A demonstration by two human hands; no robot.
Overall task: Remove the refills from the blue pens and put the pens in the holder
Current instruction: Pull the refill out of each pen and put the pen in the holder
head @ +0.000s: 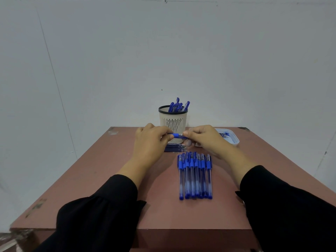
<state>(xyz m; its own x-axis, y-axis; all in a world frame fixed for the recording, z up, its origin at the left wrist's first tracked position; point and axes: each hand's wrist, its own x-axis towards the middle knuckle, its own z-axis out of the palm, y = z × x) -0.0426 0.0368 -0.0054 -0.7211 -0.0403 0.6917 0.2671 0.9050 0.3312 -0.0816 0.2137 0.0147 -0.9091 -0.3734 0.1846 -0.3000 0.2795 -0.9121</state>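
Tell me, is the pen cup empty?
No. Blue pens stick up above the rim of the pen holder, which stands upright.

Held pen (177, 136) ends hidden inside both fists; tray (234, 138) contents too small to identify.

dim, even, bluish light; soft shadows; wide-angle bending at edges; slightly soft focus.

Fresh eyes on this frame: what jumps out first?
First, the two hands at table centre: the left hand and right hand grip one blue pen between them, just in front of the slotted white holder, which already has blue pens standing in it. Next, the neat row of blue pens lying side by side on the reddish table, nearer the person. A white tray sits at the far right.
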